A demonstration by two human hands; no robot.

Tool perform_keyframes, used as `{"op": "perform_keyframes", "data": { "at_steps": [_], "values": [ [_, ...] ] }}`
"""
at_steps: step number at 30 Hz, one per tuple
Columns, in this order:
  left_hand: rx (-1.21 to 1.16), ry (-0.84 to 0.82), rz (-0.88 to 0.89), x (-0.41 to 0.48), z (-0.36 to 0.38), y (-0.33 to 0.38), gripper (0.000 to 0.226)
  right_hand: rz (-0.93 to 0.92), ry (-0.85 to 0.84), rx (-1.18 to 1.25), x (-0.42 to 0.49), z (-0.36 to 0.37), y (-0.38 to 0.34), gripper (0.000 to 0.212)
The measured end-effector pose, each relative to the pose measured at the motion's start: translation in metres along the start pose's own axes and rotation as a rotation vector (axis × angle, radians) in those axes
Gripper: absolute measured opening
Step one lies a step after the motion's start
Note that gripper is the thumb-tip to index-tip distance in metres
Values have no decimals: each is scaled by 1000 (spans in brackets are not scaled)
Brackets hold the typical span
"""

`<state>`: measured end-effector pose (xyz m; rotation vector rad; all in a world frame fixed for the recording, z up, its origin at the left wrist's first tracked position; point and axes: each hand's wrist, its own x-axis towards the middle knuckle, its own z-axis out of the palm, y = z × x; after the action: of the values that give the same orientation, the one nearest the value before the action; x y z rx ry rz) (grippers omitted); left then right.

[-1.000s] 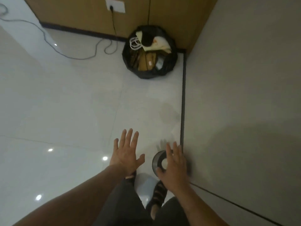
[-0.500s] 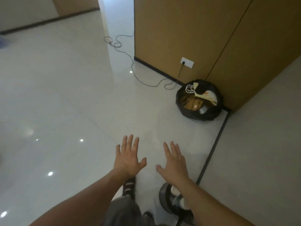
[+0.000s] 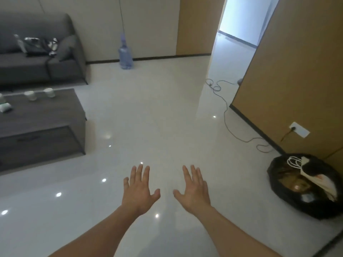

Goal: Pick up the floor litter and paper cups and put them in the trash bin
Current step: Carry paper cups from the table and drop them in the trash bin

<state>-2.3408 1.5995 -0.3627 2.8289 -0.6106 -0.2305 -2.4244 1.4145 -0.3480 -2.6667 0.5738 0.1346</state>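
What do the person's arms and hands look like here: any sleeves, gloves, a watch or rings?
Both are bare. The left hand and right hand have no gloves, and no sleeve shows on either forearm down to the picture's lower edge. No watch or wristband is visible. No ring can be made out, though the picture is somewhat soft.

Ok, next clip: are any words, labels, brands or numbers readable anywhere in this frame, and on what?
No text here can be read.
Water jug by the wall: any label is too blurred.
Packet on the coffee table: print too small.
Trash bin contents: blurred, nothing legible.
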Motion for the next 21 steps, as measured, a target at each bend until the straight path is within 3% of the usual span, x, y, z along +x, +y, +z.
{"op": "perform_keyframes", "data": {
  "at_steps": [13,21],
  "values": [
    [-50,177,-347,5,-88,-280,91,-307,-73,17,77,83,-290,88],
    [-110,215,-540,13,-108,-392,90,-467,-150,-45,123,132,-412,87]
  ]
}}
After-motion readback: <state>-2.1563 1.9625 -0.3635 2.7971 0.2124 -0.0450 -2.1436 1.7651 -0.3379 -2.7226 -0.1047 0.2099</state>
